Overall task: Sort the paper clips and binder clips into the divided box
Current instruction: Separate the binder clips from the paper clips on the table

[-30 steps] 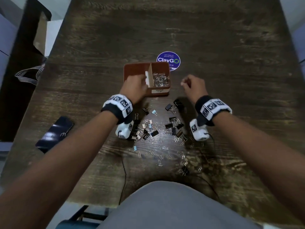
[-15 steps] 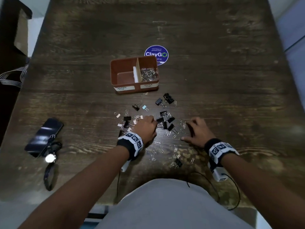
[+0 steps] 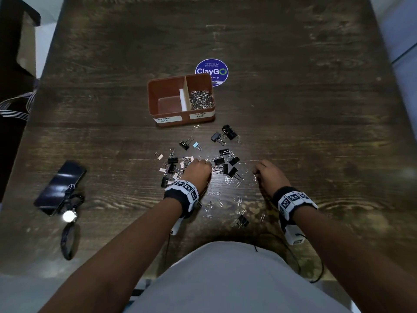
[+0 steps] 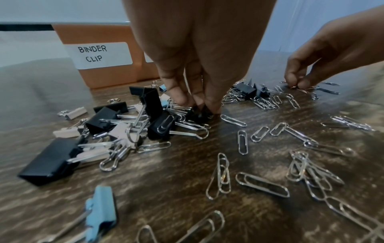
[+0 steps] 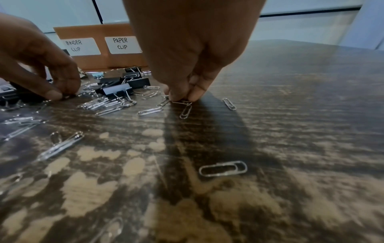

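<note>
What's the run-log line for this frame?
left hand: grips black binder clip | right hand: pinches paper clip | box: binder side empty

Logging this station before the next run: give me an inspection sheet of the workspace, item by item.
Surface: dark wooden table, worn pale patches near the front edge.
Job's things: divided box; paper-clip side holds paper clips, binder-clip side looks empty. Loose binder clips and paper clips lie mixed in front of the box.
Clutter: phone with a strap, round ClayGO sticker.
Grippers: left hand has its fingertips down in the pile, what it grips is hidden; right hand pinches a paper clip on the table.
Cables: black cable from the right wrist unit, another under the left wrist.
Surroundings: dark furniture at left, pale floor.
</note>
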{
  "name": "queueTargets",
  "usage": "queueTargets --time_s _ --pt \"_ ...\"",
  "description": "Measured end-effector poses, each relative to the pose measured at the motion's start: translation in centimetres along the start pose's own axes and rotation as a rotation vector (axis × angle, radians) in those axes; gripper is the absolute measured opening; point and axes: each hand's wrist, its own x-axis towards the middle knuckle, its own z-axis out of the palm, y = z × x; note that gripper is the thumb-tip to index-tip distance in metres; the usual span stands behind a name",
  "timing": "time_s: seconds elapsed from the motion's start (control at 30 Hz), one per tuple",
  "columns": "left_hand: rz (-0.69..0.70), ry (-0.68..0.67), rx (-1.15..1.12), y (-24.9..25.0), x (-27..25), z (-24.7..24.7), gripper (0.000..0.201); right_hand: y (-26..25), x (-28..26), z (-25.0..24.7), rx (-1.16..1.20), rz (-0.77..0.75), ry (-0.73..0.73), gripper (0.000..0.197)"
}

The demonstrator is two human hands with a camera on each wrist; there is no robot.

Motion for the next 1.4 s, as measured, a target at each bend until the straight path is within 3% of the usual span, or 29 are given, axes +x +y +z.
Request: queueTargets --time_s 0.2,0.27,0.4,0.5,0.63,0.73,0.97,1.1,1.2,1.3,1.4 --pt "-0.013 0.022 0.074 -1.4 -0.1 -0.1 0.028 0.0 -0.6 0.4 0.034 -0.015 -0.006 0.014" --pt "0.008 0.085 0.059 -1.8 -0.3 0.0 0.029 -0.2 -0.4 0.6 0.072 -0.013 -0.009 0.017" --pt "0.123 0.286 -0.079 -1.0 -1.5 0.4 0.021 -0.5 -1.0 0.9 0.093 -0.064 0.0 0.016" --pt "0.236 0.322 -0.217 -0.5 -3.0 2.0 0.016 0.3 -2.2 0.6 0.171 -0.096 -0.019 0.018" --pt "0.381 0.218 -0.206 -0.4 -5.1 4.5 0.017 2.9 -3.7 0.0 0.197 0.134 0.103 0.023" --pt "0.463 0.137 -0.094 0.0 -6.1 5.5 0.026 3.7 -5.2 0.4 0.094 0.28 0.07 0.028" --pt "0.307 0.138 -0.026 0.2 -8.0 6.0 0.039 -1.4 -7.3 1.7 0.223 0.019 -0.094 0.027" --pt "0.363 0.178 -0.048 1.0 -10.3 6.8 0.035 -3.0 -8.6 2.1 0.25 -0.045 -0.023 0.022" --pt "0.431 0.18 -0.061 2.2 -12.0 7.9 0.031 -3.7 -9.8 2.5 0.192 -0.137 -0.058 0.02" --pt "0.461 0.118 -0.098 3.6 -13.2 9.1 0.03 -3.8 -10.9 3.0 0.134 -0.227 -0.05 0.019" --pt "0.477 0.052 -0.111 5.3 -14.2 10.4 0.029 -4.1 -12.6 3.4 0.134 -0.214 -0.071 0.019"
